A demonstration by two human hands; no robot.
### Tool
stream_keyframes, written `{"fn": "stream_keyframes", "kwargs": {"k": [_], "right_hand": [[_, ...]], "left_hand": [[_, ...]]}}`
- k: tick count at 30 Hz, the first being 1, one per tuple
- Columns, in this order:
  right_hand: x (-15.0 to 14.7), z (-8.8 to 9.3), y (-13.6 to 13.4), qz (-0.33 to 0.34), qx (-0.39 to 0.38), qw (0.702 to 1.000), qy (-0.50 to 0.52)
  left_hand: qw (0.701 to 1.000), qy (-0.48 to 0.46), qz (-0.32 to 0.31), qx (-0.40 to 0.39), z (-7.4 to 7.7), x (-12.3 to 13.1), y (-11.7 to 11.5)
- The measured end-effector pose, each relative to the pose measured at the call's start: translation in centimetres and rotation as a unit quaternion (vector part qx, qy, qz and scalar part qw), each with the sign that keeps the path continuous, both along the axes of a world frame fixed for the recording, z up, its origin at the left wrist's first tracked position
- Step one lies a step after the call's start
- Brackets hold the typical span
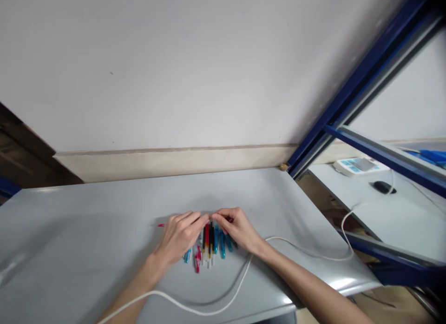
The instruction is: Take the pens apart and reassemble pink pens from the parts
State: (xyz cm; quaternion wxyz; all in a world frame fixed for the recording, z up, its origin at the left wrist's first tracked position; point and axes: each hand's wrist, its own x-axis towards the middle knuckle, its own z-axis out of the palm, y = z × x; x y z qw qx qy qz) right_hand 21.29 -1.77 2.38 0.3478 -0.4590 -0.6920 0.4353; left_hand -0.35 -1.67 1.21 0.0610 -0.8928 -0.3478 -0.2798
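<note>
My left hand (183,233) and my right hand (240,228) meet fingertip to fingertip over a small group of pen parts on the grey table (104,249). Both are closed in a pinch; what sits between the fingertips is too small and covered to make out. Just below them lie pen refills (209,240) with black and red ink, side by side. Translucent blue pen pieces (222,244) fan out beside my right hand. A red pen piece (197,260) and another blue piece (187,255) lie near my left hand. A red tip (161,225) shows behind my left hand.
A white cable (195,310) crosses the front of the table, passes under my right forearm and runs right. Blue metal framing (348,87) rises at the right edge. Beyond it, a white device (360,166) and a black mouse (383,188) rest on another table.
</note>
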Motion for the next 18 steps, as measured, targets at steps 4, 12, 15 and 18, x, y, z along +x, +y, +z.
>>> {"fn": "stream_keyframes", "kwargs": {"k": [4,12,15,18], "right_hand": [[2.5,0.9,-0.4,-0.055,0.096,0.986,-0.123],[6.4,-0.4,-5.2,-0.090,0.060,0.953,-0.283],[5.9,-0.3,-5.9,-0.089,0.051,0.954,-0.282],[5.6,0.0,-5.8,-0.095,0.048,0.957,-0.272]], "left_hand": [[0.999,-0.014,0.031,-0.010,-0.2,-0.9,0.6],[0.998,-0.030,0.051,-0.020,-0.4,-1.4,1.2],[0.999,-0.030,0.037,-0.019,-0.2,-1.1,1.0],[0.999,-0.037,0.030,-0.012,0.1,-1.0,0.9]]}}
